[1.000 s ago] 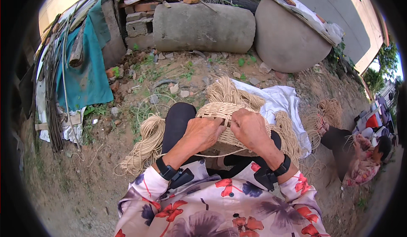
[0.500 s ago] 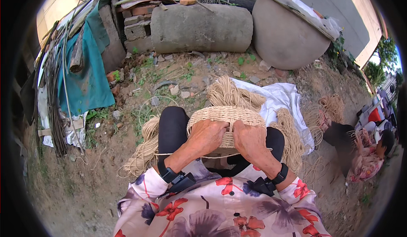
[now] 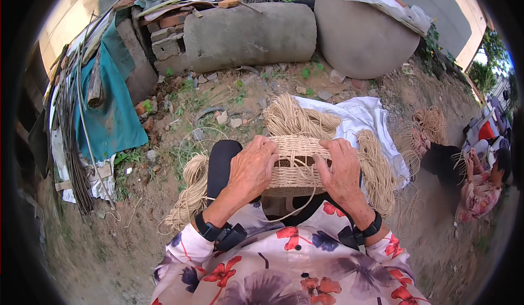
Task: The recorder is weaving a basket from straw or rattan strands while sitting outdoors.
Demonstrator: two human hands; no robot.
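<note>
- Far left of your left hand (image 3: 252,166): teal cloth (image 3: 112,122). Well apart from your hand.
- Just left of that hand, beside your knee: tan cord bundle (image 3: 192,189). Looks soft, easily snagged.
- Left hand: fingers curled around the left end of the woven basket (image 3: 295,180); thumb mostly hidden.
- Basket sits between your two hands, over your lap, opening in the weave facing you, a few strands crossing it. Should be light, walls springy-stiff, dry and grippy rather than slippery. Crossing strands look the weak spot; take hold on the dense weave at either end, keep off the strands.
- Loose strand (image 3: 293,213) bows below, between your wrists; thin and bendy.
- Beyond both hands: another cord bundle (image 3: 295,118).
- Right hand (image 3: 344,173): fingers at the basket's upper right edge, thumb spread from them by the opening. Can't tell whether it's pinching.
- Right of that hand: white sheet (image 3: 364,120) and right-hand bundle (image 3: 376,177).
- Farther right, well apart: co-worker (image 3: 476,201), seated.
</note>
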